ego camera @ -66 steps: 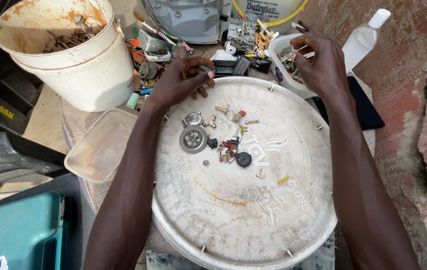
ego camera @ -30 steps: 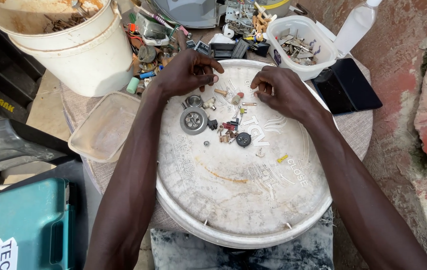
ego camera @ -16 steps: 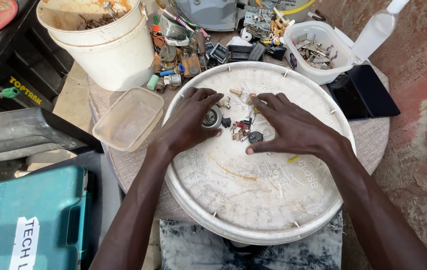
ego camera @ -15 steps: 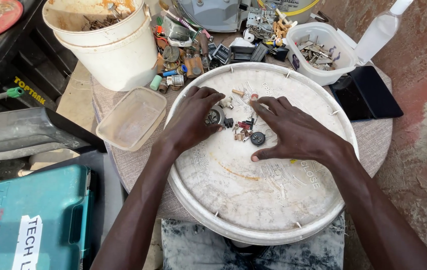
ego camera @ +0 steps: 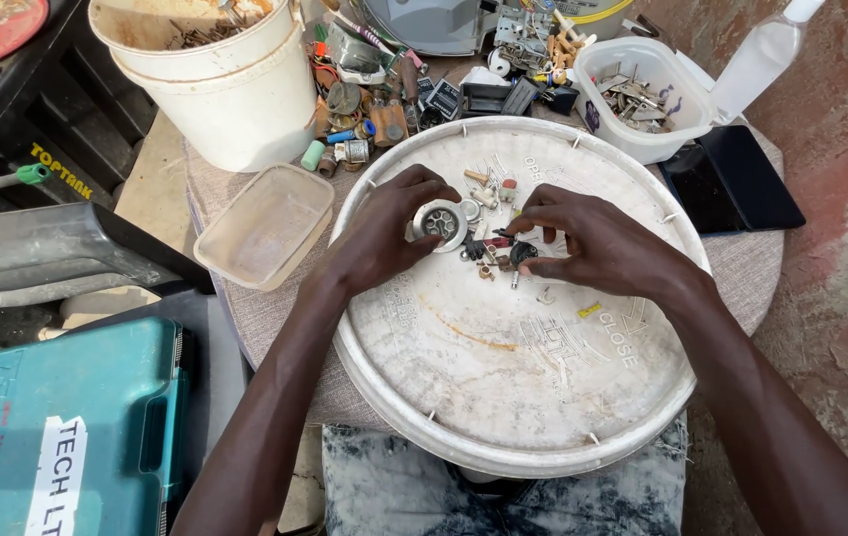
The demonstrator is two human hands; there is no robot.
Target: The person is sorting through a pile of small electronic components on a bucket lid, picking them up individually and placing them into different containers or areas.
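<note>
One big round white lid [ego camera: 503, 397] lies under both hands. One white bucket [ego camera: 220, 74] stands far beyond the left hand [ego camera: 379, 238], and one clear empty tub [ego camera: 265, 223] lies just outside it. The left hand grasps one round metal part [ego camera: 439, 220], directly beside the right hand [ego camera: 583, 243]. The right fingers pinch one small black piece [ego camera: 521, 252] in the heap of small parts [ego camera: 489, 223], too many to count.

The small round table [ego camera: 245, 308], covered in grey-brown cloth, carries a big white lid [ego camera: 513, 397] that fills most of its top. At ten o'clock of the lid stands a white bucket [ego camera: 225, 94]; at nine lies a clear tub [ego camera: 265, 226]. A heap of small parts [ego camera: 374, 89] runs along twelve o'clock. At one o'clock sits a white tub [ego camera: 642, 99] of bits, and a black tablet [ego camera: 732, 179] lies at two.
</note>
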